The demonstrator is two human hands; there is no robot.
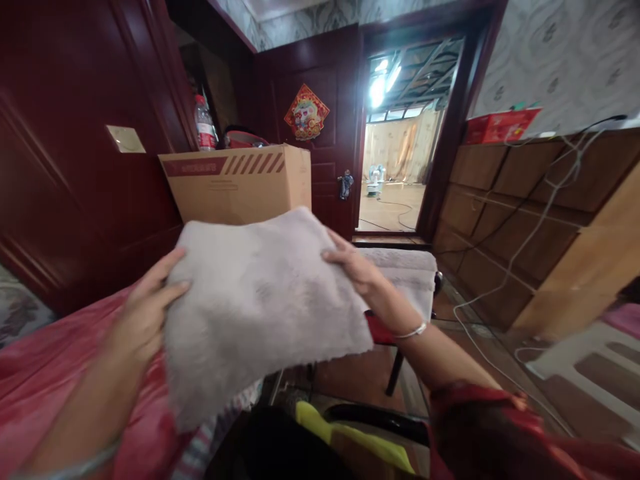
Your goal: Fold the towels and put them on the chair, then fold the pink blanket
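Before a cardboard box (235,190), a fluffy grey cloth (270,300) is held up, its top edge hiding the box's lower part. The left hand (145,320) is clamped on the cloth's left edge, and the right hand (356,268) is clamped on its upper right edge. Beyond the right hand, a second pale cloth (407,259) lies above a red seat (383,331). Pink-red bedding (40,380) spreads beneath the left arm.
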